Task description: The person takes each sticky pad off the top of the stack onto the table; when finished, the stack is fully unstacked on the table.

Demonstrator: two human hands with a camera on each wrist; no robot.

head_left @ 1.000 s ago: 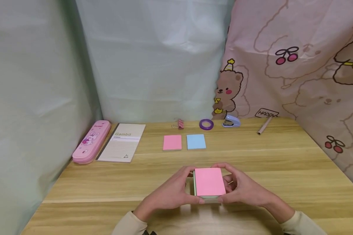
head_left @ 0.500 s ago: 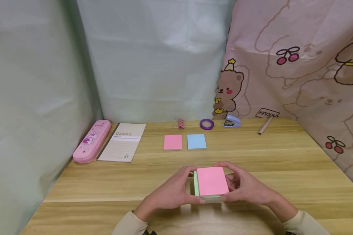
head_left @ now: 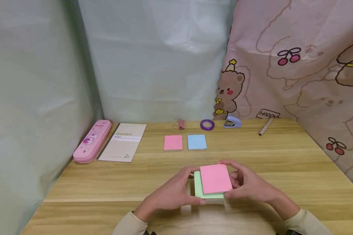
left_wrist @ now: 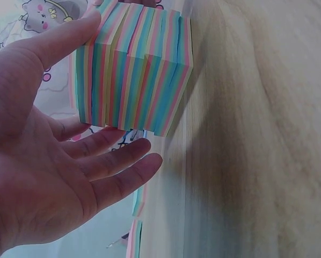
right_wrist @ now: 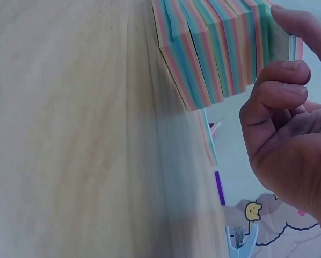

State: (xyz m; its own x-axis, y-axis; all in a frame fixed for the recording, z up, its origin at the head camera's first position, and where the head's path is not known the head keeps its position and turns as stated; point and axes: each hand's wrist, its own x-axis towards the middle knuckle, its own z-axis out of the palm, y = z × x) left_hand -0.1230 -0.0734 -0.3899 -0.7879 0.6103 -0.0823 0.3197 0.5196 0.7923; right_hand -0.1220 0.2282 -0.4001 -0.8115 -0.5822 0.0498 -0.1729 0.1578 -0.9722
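A tall stack of sticky note pads (left_wrist: 136, 70) with striped sides stands on the table in front of me. The top pink sticky note pad (head_left: 215, 179) lies off-centre, showing a green pad (head_left: 198, 186) beneath along the left and near edges. My left hand (head_left: 172, 190) holds the stack's left side, thumb at the near edge and index finger at the far edge; its other fingers hang loose in the left wrist view. My right hand (head_left: 251, 184) pinches the pink pad between thumb and index finger at its right side, its other fingers curled beneath.
Beyond the hands lie a pink pad (head_left: 173, 143) and a blue pad (head_left: 197, 142). Along the back are a binder clip (head_left: 181, 124), purple tape roll (head_left: 207, 124), stapler (head_left: 232, 122) and pen (head_left: 265, 126). A notebook (head_left: 122, 142) and pink pencil case (head_left: 92, 141) lie left.
The right hand has moved the pink pad to the right and slightly away, uncovering part of the green pad. The left hand stays at the stack.
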